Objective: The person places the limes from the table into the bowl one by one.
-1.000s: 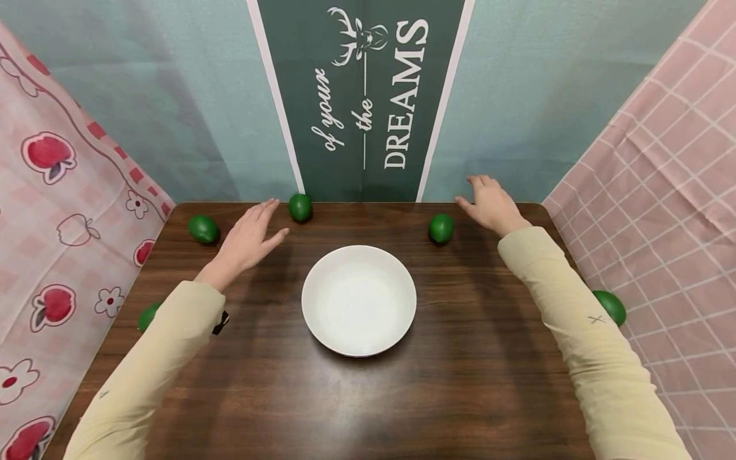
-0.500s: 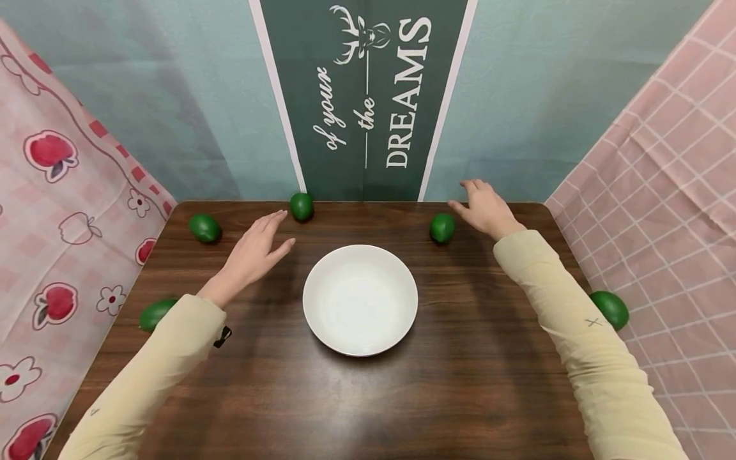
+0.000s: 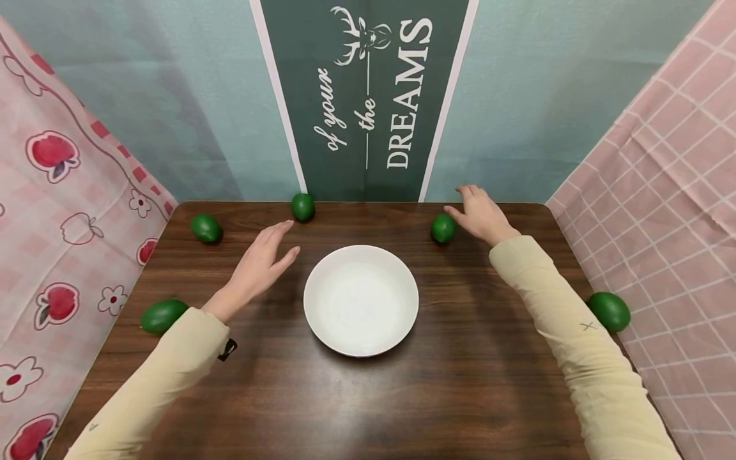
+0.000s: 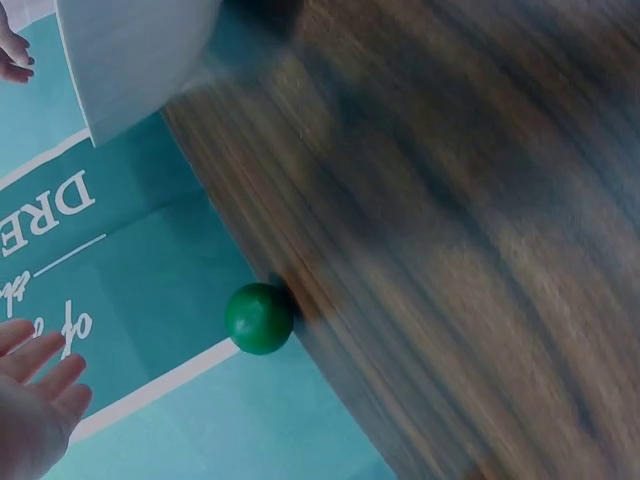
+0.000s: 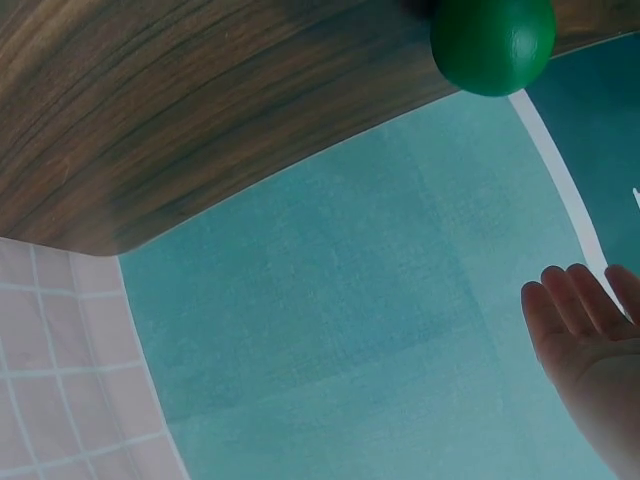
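Observation:
A white bowl point(image 3: 361, 300) stands at the middle of the brown wooden table. Left of it my left hand point(image 3: 257, 265) hovers with fingers extended and thumb apart, holding nothing. Just beyond its fingertips, at the table's back edge, lies a smooth green lime-like fruit point(image 3: 302, 207), which the left wrist view also shows point(image 4: 259, 318). My right hand point(image 3: 482, 216), its fingers extended and holding nothing, is over the back right part of the table. Its thumb tip comes close to another green lime-like fruit point(image 3: 443, 228), seen near the top of the right wrist view point(image 5: 494, 45).
More green fruits lie at the back left point(image 3: 206, 228), by the left sleeve point(image 3: 163, 316) and by the right forearm point(image 3: 609, 312), partly hidden by the sleeves. Patterned cloths hang on the left point(image 3: 52, 243), back point(image 3: 190, 96) and right point(image 3: 650, 191) of the table point(image 3: 356, 409).
My left hand has shifted right and toward me, uncovering more of the left fruit. My right hand has drifted left and slightly down, nearer the back right fruit. Bowl and fruits stay put.

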Motion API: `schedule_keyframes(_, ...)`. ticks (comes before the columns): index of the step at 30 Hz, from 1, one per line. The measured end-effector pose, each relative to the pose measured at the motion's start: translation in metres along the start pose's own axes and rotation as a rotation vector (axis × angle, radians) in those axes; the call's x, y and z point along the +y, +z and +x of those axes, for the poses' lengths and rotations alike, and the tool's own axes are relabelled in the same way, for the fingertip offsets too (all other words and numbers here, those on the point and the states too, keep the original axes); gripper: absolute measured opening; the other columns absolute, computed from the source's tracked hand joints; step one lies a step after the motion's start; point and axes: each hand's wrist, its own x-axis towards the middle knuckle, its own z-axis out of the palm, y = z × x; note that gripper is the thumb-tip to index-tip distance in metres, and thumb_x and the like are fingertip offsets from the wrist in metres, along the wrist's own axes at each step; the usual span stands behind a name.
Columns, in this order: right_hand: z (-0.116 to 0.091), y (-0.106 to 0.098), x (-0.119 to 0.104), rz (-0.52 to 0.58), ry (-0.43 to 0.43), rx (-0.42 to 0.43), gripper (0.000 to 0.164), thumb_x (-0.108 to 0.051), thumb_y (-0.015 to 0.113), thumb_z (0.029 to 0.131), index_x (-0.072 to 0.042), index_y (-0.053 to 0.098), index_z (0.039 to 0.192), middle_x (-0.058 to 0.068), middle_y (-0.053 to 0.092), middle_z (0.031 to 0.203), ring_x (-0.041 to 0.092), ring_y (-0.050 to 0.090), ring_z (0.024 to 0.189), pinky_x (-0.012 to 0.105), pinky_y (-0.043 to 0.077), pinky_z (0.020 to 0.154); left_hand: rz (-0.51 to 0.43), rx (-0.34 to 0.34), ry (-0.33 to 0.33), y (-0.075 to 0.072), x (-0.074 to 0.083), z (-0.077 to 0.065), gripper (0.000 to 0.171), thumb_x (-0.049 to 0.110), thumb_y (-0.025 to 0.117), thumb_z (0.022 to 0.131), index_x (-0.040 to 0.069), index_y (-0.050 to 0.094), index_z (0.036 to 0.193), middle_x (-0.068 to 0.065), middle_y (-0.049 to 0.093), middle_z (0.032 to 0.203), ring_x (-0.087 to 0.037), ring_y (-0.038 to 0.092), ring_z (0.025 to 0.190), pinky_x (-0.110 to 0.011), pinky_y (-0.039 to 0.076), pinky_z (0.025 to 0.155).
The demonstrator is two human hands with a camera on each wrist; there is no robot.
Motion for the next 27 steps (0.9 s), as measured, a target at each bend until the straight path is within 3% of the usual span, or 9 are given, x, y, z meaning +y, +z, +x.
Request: schedule_keyframes(27,-0.003,0.025,0.0,0.089,0.025,0.045,0.063,-0.034,0.05,0.092,0.009,0.033,0.134,0.029,0.032,0.135,0.042,0.029,0.125,0.053,0.027,0.102,-0.106,0.023,0.008,0.025,0.015,-0.022,0.054,0.029,0.053,0.092,0.005,0.036,0.138,-0.012,0.038,0.14,-0.027,0.033,0.129,-0.046,0.03,0.102)
